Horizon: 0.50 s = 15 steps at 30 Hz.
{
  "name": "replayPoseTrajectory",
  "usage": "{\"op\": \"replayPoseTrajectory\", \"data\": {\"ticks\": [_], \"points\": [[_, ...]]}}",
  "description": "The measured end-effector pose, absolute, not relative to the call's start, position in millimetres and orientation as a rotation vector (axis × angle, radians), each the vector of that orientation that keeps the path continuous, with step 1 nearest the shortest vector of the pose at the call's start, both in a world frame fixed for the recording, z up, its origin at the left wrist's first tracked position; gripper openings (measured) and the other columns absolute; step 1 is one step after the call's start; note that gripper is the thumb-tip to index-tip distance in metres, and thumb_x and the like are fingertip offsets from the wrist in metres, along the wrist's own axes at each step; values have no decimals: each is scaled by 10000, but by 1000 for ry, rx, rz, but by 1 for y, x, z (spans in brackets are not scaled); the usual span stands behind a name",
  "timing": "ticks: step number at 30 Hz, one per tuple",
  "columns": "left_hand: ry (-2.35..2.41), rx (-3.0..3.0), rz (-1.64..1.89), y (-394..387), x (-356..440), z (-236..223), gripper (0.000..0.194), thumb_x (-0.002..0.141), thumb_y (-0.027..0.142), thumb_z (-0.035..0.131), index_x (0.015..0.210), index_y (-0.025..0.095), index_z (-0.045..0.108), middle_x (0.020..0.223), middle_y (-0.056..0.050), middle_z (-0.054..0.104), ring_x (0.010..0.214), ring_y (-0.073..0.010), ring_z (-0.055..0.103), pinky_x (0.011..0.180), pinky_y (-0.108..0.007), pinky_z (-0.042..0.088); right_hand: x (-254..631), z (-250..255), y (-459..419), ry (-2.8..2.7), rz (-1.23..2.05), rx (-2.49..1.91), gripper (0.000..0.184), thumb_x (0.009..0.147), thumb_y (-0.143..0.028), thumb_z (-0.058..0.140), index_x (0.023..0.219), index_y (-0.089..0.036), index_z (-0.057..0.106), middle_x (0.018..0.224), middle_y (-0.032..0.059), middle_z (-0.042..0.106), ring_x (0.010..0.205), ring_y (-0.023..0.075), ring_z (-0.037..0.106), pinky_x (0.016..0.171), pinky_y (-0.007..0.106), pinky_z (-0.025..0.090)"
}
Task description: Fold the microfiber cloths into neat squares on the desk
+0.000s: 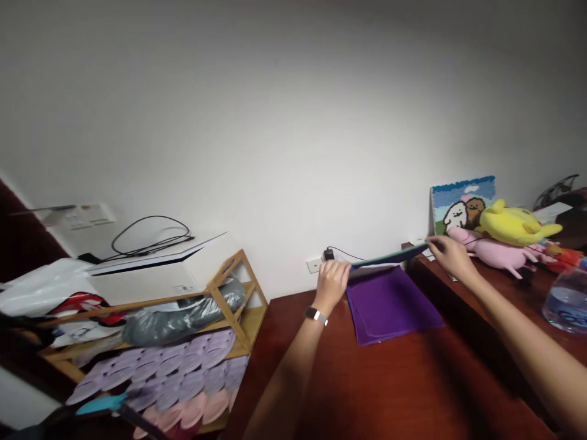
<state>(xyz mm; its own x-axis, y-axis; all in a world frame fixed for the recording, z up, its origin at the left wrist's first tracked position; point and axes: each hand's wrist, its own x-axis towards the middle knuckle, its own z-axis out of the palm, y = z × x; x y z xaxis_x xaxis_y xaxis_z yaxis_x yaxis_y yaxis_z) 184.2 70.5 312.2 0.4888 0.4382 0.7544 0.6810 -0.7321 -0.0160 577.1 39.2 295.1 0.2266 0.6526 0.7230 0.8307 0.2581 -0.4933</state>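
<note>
My left hand (333,282), below which a watch with a pale band sits on the wrist, is closed on the left end of a thin, flat dark-blue folder (389,259). The folder is seen nearly edge-on, with a pale green upper edge and something white below it. My right hand (450,255) pinches its right end between thumb and fingers. Under and in front of it, a purple plastic folder (389,308) lies flat on the reddish-brown wooden tabletop (330,379). The raised folder hides the purple one's far edge.
Right of a dark gap, plush toys (513,225), a dog picture (463,205) and a water bottle (568,299) stand on another surface. A wooden rack (243,287) with purple and pink slippers is at left. A plugged-in adapter (329,255) is on the wall.
</note>
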Motion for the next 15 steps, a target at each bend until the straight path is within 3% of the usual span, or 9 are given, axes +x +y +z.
{"op": "replayPoseTrajectory", "data": {"ticks": [4, 6, 10, 13, 15], "points": [[-969, -2696, -841, 60, 196, 191, 359, 1098, 239, 382, 1089, 202, 740, 998, -109, 745, 994, -265, 649, 947, -441, 457, 577, 173, 32, -1484, 16, -1716, 290, 893, -282, 500, 1052, -181, 721, 1130, 124, 770, 1097, 270, 713, 1038, 418, 514], [-1047, -2873, -781, 53, 201, 130, 325, 1070, 218, 443, 976, 214, 754, 928, -104, 727, 955, -263, 653, 920, -427, 479, 569, 115, 25, -1440, 194, -1904, 255, 867, -234, 509, 1004, -198, 721, 1134, 112, 765, 1099, 258, 717, 1004, 372, 524], [-1284, -2984, -990, 43, 204, 51, 178, 996, 301, 601, 917, 264, 756, 1008, -94, 725, 1023, -281, 660, 970, -436, 486, 557, 40, 16, -1387, 312, -2134, 187, 809, -221, 573, 904, -227, 734, 1079, 103, 770, 1012, 292, 743, 900, 379, 556], [-1726, -2748, -1284, 54, 209, 37, 219, 1003, 370, 554, 978, 264, 744, 1061, -111, 723, 1101, -304, 654, 1029, -439, 472, 557, 20, 26, -1350, 219, -2207, 364, 894, -324, 495, 1143, -196, 726, 1279, 167, 715, 1162, 345, 690, 1010, 463, 525], [-2189, -2462, -1447, 70, 216, 38, 290, 979, 407, 574, 1129, 202, 714, 1198, -164, 714, 1199, -335, 637, 1074, -445, 456, 557, 16, 41, -1268, 269, -2183, 560, 935, -417, 437, 1359, -105, 627, 1393, 239, 649, 1247, 370, 652, 1075, 492, 495]]}}
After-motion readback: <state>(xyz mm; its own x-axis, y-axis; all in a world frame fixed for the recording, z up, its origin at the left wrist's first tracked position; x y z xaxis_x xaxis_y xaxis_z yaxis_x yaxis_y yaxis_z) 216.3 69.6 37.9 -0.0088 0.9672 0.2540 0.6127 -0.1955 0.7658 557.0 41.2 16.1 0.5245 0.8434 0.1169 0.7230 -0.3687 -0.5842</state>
